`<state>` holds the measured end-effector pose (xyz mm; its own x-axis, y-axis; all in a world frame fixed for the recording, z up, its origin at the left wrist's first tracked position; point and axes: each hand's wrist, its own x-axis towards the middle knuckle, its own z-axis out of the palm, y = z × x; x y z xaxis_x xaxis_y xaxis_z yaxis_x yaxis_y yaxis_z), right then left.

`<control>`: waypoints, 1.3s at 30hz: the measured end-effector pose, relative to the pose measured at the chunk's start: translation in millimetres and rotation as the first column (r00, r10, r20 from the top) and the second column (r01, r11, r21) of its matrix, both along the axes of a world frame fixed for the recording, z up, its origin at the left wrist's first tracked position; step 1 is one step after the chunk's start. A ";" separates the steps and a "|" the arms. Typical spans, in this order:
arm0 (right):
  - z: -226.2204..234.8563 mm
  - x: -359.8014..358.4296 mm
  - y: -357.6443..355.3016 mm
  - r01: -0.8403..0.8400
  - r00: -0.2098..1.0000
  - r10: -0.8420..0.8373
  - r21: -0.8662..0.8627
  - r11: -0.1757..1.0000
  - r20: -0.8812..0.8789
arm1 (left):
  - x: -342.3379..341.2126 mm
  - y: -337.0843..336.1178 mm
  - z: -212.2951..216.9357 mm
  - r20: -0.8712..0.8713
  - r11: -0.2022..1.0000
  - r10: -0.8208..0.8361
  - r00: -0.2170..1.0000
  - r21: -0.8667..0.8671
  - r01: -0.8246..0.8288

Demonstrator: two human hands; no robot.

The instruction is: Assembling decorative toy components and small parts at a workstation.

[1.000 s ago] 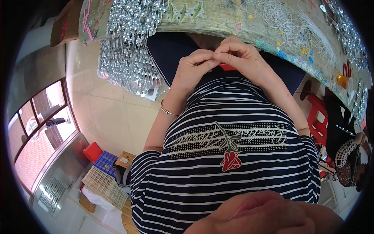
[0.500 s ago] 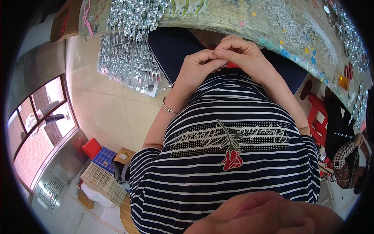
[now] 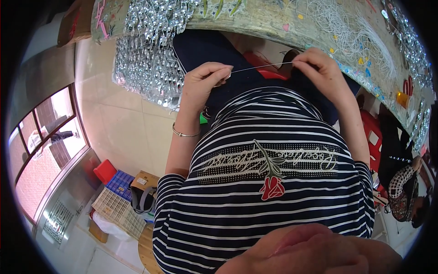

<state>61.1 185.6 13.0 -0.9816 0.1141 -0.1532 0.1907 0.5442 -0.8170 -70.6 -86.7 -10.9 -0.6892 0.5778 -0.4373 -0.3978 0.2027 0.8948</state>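
A thin pale string (image 3: pixel 262 67) runs taut between my two hands, above my lap. One end is pinched between the thumb and forefinger of my left hand (image 3: pixel 206 82), which wears a bracelet at the wrist. My right hand (image 3: pixel 320 72) pinches the other end, close to the table's near edge. What else may be inside the fingers of either hand is hidden. A loose heap of similar white strings (image 3: pixel 340 32) lies on the worn table (image 3: pixel 264 25) beyond my right hand.
Strips of shiny silver pieces (image 3: pixel 148 68) hang over the table edge at left. Orange-handled scissors (image 3: pixel 407 85) and an amber container (image 3: pixel 402 98) sit at right. Crates (image 3: pixel 119 211) stand on the floor at lower left. A person in dark clothes (image 3: pixel 397 155) is at far right.
My hands, close together before, have moved apart to left and right. The string has come into view, stretched between them.
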 end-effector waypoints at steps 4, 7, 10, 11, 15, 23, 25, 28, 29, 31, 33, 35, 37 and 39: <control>6.5 7.0 10.9 0.133 0.989 -0.136 -0.061 0.989 -0.061 | 5.1 -11.2 -5.4 -0.036 0.999 0.013 0.999 -0.037 -0.015; 18.0 6.3 7.7 0.178 0.978 -0.186 -0.079 0.981 -0.099 | 6.4 1.8 -0.5 -0.088 0.999 -0.033 0.996 -0.034 0.031; 27.2 -1.1 -2.5 0.169 0.972 -0.181 -0.088 0.982 -0.150 | 1.1 28.2 13.3 -0.369 0.985 -0.169 0.914 -0.050 0.162; 23.7 -7.5 -8.8 0.117 0.974 -0.134 -0.098 0.988 -0.183 | 3.1 31.9 14.8 -0.379 0.988 -0.150 0.913 -0.035 0.148; 26.9 -21.9 -27.7 0.078 0.983 -0.105 -0.171 0.982 -0.153 | 5.9 55.2 29.2 -0.260 0.981 -0.187 0.947 -0.002 0.193; 24.1 -29.7 -29.0 0.047 0.965 -0.073 -0.109 0.993 -0.250 | 10.8 65.7 32.1 -0.089 0.973 -0.213 0.973 0.071 0.220; 18.4 -27.7 -26.0 0.133 0.975 -0.168 -0.222 0.966 -0.143 | 11.9 63.5 28.6 -0.088 0.974 -0.210 0.974 0.072 0.216; 15.0 -27.1 -24.4 0.187 0.965 -0.235 -0.322 0.928 -0.119 | 12.8 62.7 25.1 -0.046 0.977 -0.186 0.981 0.095 0.190; 13.6 -27.0 -23.5 0.187 0.965 -0.235 -0.321 0.928 -0.118 | 13.2 62.7 26.2 -0.025 0.978 -0.183 0.983 0.099 0.185; 11.8 -27.2 -22.3 0.223 0.953 -0.287 -0.421 0.879 -0.094 | 13.5 62.6 25.4 -0.004 0.978 -0.180 0.984 0.103 0.179; 13.0 -28.1 -23.4 0.226 0.955 -0.287 -0.432 0.873 -0.080 | 14.0 63.1 21.1 -0.001 0.973 -0.193 0.981 0.129 0.191; 13.9 -29.5 -24.5 0.229 0.956 -0.287 -0.444 0.866 -0.065 | 14.1 63.9 22.1 0.010 0.973 -0.193 0.981 0.129 0.190; 14.4 -30.9 -25.0 0.239 0.953 -0.300 -0.482 0.843 -0.051 | 14.2 64.0 22.0 0.021 0.973 -0.193 0.981 0.130 0.188; 13.3 -32.9 -24.7 0.239 0.948 -0.312 -0.515 0.823 -0.058 | 14.5 63.5 21.3 0.013 0.973 -0.200 0.980 0.122 0.197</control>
